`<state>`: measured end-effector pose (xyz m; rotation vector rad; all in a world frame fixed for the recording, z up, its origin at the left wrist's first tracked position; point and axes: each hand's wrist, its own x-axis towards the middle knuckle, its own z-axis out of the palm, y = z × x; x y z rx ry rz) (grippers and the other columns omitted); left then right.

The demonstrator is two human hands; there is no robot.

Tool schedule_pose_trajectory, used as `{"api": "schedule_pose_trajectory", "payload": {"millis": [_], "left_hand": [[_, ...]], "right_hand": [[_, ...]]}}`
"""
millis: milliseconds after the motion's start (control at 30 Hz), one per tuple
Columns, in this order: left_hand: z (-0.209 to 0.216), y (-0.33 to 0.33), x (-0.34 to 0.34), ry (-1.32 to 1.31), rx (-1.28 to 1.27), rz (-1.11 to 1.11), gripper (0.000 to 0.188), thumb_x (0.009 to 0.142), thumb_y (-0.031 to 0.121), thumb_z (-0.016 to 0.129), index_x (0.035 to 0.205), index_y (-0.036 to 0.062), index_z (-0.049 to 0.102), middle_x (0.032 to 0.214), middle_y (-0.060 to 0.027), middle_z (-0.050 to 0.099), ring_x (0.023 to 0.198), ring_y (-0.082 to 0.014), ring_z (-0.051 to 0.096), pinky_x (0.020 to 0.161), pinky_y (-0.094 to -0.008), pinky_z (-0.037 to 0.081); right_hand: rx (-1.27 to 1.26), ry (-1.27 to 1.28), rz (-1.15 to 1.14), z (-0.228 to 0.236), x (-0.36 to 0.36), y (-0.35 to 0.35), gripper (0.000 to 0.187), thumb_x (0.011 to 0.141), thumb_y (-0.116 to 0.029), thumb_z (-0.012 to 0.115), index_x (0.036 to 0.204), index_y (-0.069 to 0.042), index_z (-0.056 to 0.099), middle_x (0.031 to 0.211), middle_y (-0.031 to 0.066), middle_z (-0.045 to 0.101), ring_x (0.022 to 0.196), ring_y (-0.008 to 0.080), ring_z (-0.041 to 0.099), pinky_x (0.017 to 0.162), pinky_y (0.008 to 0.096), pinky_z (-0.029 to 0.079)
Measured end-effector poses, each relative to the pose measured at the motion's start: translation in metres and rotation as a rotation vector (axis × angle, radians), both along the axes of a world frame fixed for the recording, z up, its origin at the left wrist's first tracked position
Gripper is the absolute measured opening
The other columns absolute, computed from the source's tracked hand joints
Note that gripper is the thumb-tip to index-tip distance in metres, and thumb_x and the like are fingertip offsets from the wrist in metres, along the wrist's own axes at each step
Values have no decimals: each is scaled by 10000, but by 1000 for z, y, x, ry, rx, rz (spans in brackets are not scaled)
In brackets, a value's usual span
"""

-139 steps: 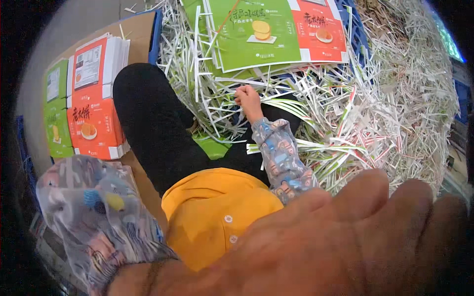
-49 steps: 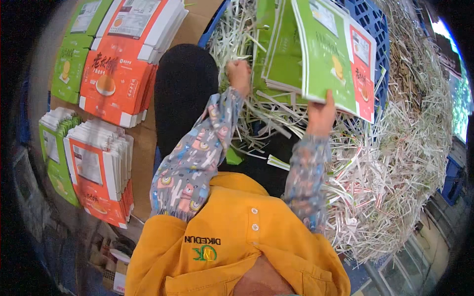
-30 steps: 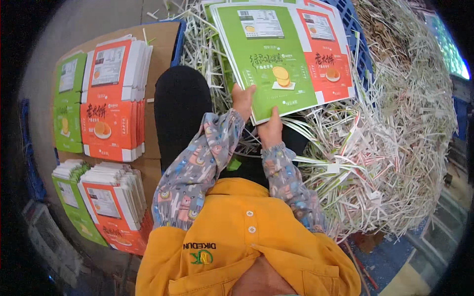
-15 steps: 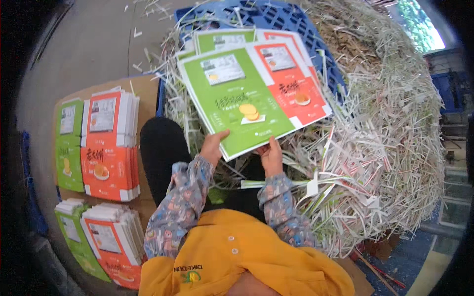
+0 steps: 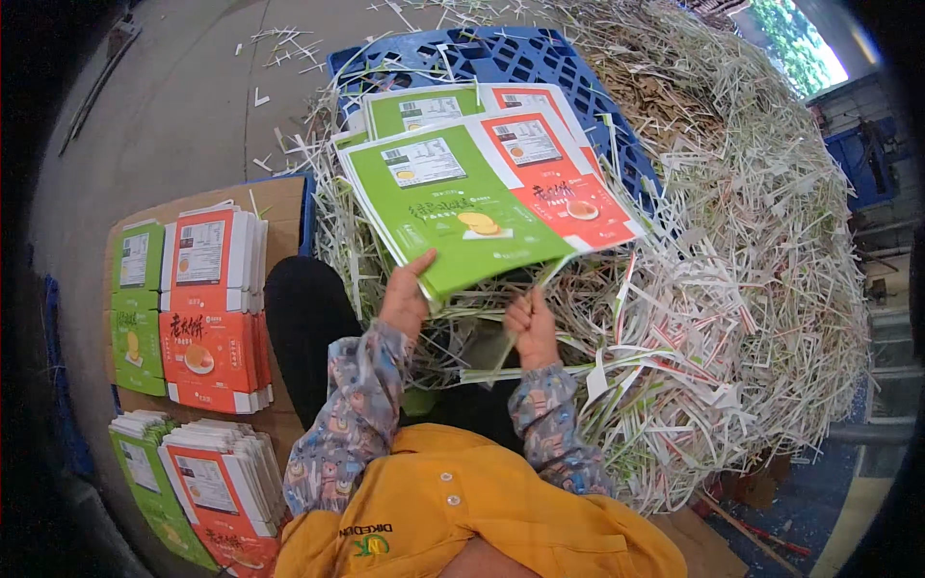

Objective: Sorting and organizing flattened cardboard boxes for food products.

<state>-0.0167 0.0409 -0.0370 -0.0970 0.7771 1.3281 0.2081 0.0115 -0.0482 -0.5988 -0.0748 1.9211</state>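
Observation:
Printed card sheets (image 5: 520,255), green on the left part and red-and-white on the right, lie in a slanted stack in front of me. My left hand (image 5: 406,297) grips the near left corner of the top sheets, thumb on the green face. Just below their near edge, my right hand (image 5: 533,329) is closed in a fist around a thin paper strip (image 5: 550,274). The strip runs up to the sheets' near edge, and its other end hangs below the fist. Further printed sheets (image 5: 424,109) lie beneath, at the far side.
A large heap of shredded paper strips (image 5: 752,250) fills the right side. The blue plastic pallet (image 5: 501,53) shows behind the sheets. On my left, green stacks (image 5: 138,328) and red stacks (image 5: 207,337) rest on brown cardboard (image 5: 279,207). My dark-clad knee (image 5: 306,313) sits between.
My right hand has left the sheets' near edge and moved slightly down, now pulling a thin strip from it. My left hand keeps its hold on the corner. The view has shifted slightly.

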Motion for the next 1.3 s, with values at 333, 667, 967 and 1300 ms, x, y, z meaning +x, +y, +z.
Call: {"api": "schedule_pose_trajectory", "payload": {"millis": [333, 667, 967, 1300], "left_hand": [[12, 7, -12, 99, 44, -37, 310, 764, 21, 547, 1055, -61, 474, 998, -156, 554, 872, -263, 569, 736, -369, 499], [0, -16, -7, 152, 3, -117, 325, 754, -11, 548, 1067, -47, 473, 1008, -151, 554, 844, -267, 576, 725, -363, 498], [-15, -20, -7, 150, -59, -124, 329, 748, -4, 556, 1064, -42, 473, 992, -157, 559, 836, -272, 579, 702, -363, 507], [-22, -7, -15, 76, -50, -129, 348, 753, 24, 562, 1079, -48, 466, 1002, -157, 553, 856, -262, 571, 724, -354, 498]], "right_hand": [[592, -2380, 306, -39, 159, -15, 193, 831, -197, 449, 920, -26, 454, 689, 118, 545, 653, 282, 541, 568, 410, 366], [-109, -744, -28, 12, 56, 36, 435, 835, -408, 452, 930, 11, 514, 713, 66, 549, 606, 158, 565, 513, 309, 491], [50, -1004, -293, -34, 55, 66, 267, 835, -285, 492, 996, -72, 494, 702, -4, 515, 460, 63, 426, 355, 193, 300], [10, -1247, 254, -49, 156, 23, 277, 833, -287, 498, 969, -49, 458, 565, 1, 460, 455, 86, 433, 374, 226, 298]]}}
